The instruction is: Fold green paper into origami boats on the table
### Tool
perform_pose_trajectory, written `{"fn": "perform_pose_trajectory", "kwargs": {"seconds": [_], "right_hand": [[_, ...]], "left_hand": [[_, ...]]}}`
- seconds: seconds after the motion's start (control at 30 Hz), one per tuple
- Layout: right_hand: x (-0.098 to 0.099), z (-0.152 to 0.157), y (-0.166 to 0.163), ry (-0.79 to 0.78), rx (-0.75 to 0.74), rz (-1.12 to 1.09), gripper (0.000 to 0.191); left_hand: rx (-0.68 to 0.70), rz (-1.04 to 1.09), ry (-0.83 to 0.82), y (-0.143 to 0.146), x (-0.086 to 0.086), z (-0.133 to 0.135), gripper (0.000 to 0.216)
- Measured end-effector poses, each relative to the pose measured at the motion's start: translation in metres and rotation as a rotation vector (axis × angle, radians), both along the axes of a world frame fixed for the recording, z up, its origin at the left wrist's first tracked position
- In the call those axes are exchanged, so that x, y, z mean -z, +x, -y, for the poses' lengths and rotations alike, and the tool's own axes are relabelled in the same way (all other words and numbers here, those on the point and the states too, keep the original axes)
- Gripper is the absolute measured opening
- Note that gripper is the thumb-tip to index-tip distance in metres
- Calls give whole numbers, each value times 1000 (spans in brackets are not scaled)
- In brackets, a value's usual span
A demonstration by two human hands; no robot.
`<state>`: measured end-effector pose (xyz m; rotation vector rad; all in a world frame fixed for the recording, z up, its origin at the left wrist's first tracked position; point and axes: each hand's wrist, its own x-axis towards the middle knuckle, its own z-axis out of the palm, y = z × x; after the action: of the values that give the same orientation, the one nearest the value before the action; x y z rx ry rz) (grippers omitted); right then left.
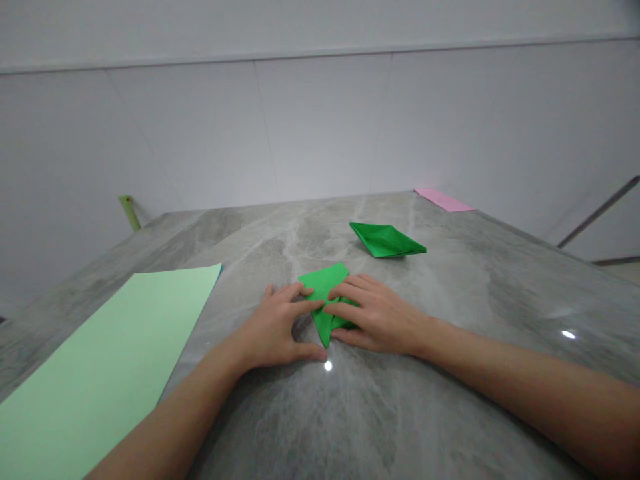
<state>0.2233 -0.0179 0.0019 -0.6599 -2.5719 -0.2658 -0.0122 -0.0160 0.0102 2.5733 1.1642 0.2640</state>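
A piece of folded green paper (323, 283) lies flat on the grey marbled table, between my two hands. My left hand (280, 327) holds its left side: the fingertips press on the paper and the thumb is at its pointed lower tip. From the right, my right hand (375, 313) presses its bent fingers onto a folded flap, with the thumb low by the same tip. Part of the paper is hidden beneath the right fingers. Just beyond my right hand sits a darker green folded paper boat (387, 240), touched by neither hand.
Large light green paper sheets (115, 347) lie on the left, partly behind my left forearm. At the far right edge is a pink paper (444, 199). The table (320, 427) reaches a white wall (320, 133). A green strip-like object (130, 212) shows beyond the left edge.
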Motion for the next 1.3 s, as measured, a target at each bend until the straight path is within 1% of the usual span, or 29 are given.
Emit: {"fn": "perform_pose_trajectory", "kwargs": {"seconds": [0.07,0.1,0.13,0.23,0.27,0.33,0.37,0.4,0.43,0.47,0.5,0.53,0.6,0.63,0.67,0.7,0.73,0.8,0.87,0.93,1.0,1.07,1.13,1.2,1.3], "right_hand": [[0,-1,0,38,29,-49,26],[-1,-1,0,45,44,-72,25],[-2,-1,0,48,57,-92,24],[-6,0,-1,72,75,-171,25],[-7,1,-1,84,74,-213,27],[-7,1,-1,98,72,-332,38],[-6,1,0,97,75,-413,42],[-3,0,0,78,85,-508,42],[0,0,1,38,98,-615,38],[3,-2,2,-31,104,-725,30],[7,-3,2,-155,104,-825,24],[10,-4,3,-319,80,-906,20],[15,-5,2,-733,9,-972,17],[17,-5,2,-926,-20,-963,19],[17,-5,2,-1086,-34,-937,21],[18,-4,1,-1204,-38,-904,23],[18,-4,0,-1281,-40,-868,25],[17,-2,-1,-1367,-46,-812,25],[16,-1,-1,-1413,-53,-778,26],[15,-1,-1,-1433,-39,-749,28],[15,-1,0,-1433,-14,-718,31],[16,-2,0,-1406,22,-694,33],[16,-3,0,-1357,69,-686,35],[16,-3,0,-1295,121,-709,36],[16,-5,-1,-1201,180,-777,35]], "left_hand": [[9,11,23,2,1,1,75],[15,21,41,3,2,1,71],[18,33,64,5,3,1,63],[23,114,163,9,7,1,27],[25,182,208,10,8,1,23],[-2,390,296,11,6,2,22],[-43,522,323,11,4,3,19],[-120,660,333,10,2,5,17],[-212,788,311,10,-1,7,20],[-294,911,263,11,-3,9,23],[-340,1010,196,12,-5,11,24],[-346,1082,107,13,-6,12,24],[-284,1134,-99,17,-6,13,20],[-244,1123,-200,18,-4,13,19],[-218,1100,-283,20,-3,12,19],[-215,1077,-336,22,-1,12,21],[-229,1056,-358,22,1,11,23],[-294,1033,-313,23,3,9,31],[-375,1012,-228,23,5,8,41],[-458,1038,-198,23,5,6,42],[-559,1150,-240,22,3,4,36],[-627,1280,-334,20,1,2,35],[-603,1294,-457,19,1,0,39],[-515,1180,-559,18,2,0,39],[-430,1028,-611,19,8,1,40]]}}
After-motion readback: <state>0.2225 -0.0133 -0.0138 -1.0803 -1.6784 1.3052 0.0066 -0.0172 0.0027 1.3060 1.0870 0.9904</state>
